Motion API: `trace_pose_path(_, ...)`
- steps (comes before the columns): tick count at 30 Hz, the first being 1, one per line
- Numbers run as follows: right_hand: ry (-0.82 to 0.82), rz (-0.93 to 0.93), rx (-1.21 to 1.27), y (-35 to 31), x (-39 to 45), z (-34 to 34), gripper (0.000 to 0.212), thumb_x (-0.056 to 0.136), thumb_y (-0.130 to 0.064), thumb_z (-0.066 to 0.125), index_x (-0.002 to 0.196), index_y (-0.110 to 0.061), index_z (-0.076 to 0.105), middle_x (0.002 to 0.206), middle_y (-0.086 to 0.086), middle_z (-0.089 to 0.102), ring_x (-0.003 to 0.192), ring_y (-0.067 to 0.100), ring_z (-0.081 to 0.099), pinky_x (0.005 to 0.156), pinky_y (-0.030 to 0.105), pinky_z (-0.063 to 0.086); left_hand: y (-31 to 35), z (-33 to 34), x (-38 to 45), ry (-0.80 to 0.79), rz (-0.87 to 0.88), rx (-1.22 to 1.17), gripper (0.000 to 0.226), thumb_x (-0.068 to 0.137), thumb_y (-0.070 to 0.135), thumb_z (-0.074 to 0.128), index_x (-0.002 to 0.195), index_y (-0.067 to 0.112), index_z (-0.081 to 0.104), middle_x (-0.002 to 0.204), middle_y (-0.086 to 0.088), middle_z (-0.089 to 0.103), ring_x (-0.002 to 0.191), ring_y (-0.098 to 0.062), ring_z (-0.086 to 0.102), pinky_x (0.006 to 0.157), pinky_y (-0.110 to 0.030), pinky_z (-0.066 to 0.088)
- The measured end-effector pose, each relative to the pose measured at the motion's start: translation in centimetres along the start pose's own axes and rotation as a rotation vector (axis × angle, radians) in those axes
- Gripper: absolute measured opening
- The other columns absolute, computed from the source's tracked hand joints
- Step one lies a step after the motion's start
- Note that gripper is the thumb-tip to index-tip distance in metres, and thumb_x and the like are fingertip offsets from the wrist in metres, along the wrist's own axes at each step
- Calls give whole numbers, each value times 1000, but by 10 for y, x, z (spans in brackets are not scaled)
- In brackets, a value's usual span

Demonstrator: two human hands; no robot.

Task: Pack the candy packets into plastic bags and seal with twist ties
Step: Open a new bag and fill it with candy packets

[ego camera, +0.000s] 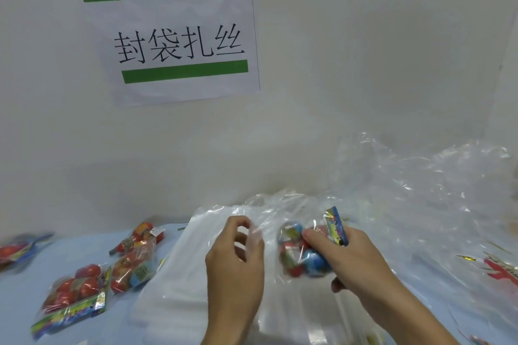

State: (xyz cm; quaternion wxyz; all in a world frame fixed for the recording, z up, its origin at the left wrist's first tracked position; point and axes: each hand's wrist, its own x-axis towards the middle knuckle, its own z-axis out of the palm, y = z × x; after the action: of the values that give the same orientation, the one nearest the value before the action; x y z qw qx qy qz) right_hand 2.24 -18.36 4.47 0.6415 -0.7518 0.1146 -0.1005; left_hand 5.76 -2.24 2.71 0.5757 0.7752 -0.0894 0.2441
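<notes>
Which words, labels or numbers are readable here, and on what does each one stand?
"封袋扎丝": black characters on the white paper sign on the wall, between two green bars.
Candy packet in the right hand: print too blurred to read.
Candy packets on the table: labels too small and blurred.

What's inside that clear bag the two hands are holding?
A candy packet: red and blue round sweets with a colourful header card. The right hand grips it through or inside the clear bag; the left hand pinches the bag's film. The right hand's fingers cover part of the packet.
</notes>
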Motion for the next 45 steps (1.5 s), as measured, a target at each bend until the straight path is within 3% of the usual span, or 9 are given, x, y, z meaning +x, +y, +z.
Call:
trace_pose_path(10, 265, 68, 448, 6, 3, 16, 23, 88, -29, 73, 87, -6, 71, 76, 13, 75, 63, 16, 72, 51, 22, 55, -4, 5, -5, -278, 393, 199, 23, 96, 23, 62, 102, 43, 51, 103, 21, 49, 93, -7, 57, 64, -22, 52)
trace_pose_path(17, 307, 79, 851, 2, 3, 21, 20, 97, -24, 63, 96, -5, 68, 82, 8, 73, 80, 21, 72, 54, 20, 57, -3, 4, -11, -470, 70, 192, 24, 79, 82, 43, 91, 69, 59, 110, 48, 52, 124, 24, 24, 97, -1, 20)
trace_pose_path(20, 295, 91, 878, 2, 4, 21, 15, 98, -17, 62, 99, -3, 68, 76, 5, 73, 71, 16, 71, 52, 21, 57, 0, 2, -8, -401, 1, 52, 39, 98, 62, 30, 89, 50, 66, 102, 42, 63, 110, 21, 48, 96, -10, 32)
trace_pose_path(22, 280, 76, 897, 2, 3, 21, 12, 97, -18, 63, 97, -7, 67, 73, 2, 73, 67, 13, 70, 51, 21, 56, 0, 2, -5, -336, -4, 45, 18, 97, 50, 41, 93, 36, 51, 94, 23, 72, 64, 4, 58, 67, -12, 42)
trace_pose_path(25, 250, 49, 943, 2, 3, 21, 8, 96, -18, 63, 99, -11, 67, 71, -2, 74, 63, 10, 70, 51, 22, 57, -3, 3, -4, -218, 28, 72, 22, 92, 34, 67, 99, 35, 46, 92, 13, 67, 77, -2, 61, 67, -14, 47)
trace_pose_path(34, 34, -5, 772, 0, -3, 22, 39, 77, -26, 73, 109, -3, 70, 100, 19, 76, 81, 26, 75, 57, 32, 60, -15, 6, -4, -580, -129, 25, 22, 89, 30, 73, 109, 24, 65, 101, 10, 75, 101, -3, 69, 86, -25, 56)
trace_pose_path(39, 292, -7, 645, 13, 6, 18, 21, 86, -24, 77, 100, -11, 71, 96, 16, 76, 87, 28, 75, 64, 34, 61, -10, -8, 1, -199, 76, 160, 11, 89, 23, 68, 80, 30, 67, 78, 19, 70, 74, 5, 67, 70, -27, 55)
trace_pose_path(42, 292, -114, 391, 13, 4, 22, 20, 82, -24, 81, 96, -15, 72, 87, 6, 77, 85, 27, 75, 79, 47, 62, 3, -11, 6, -73, 246, 163, 37, 90, 50, 58, 127, 43, 55, 127, 37, 49, 120, 9, 48, 93, -21, 45)
trace_pose_path(45, 95, -296, 281, 11, -4, 31, 18, 80, -13, 83, 95, -18, 72, 86, 1, 77, 81, 18, 75, 72, 26, 59, 4, -8, 7, -221, 284, 181, 44, 92, 61, 54, 135, 55, 42, 144, 37, 36, 138, 12, 29, 111, -7, 23)
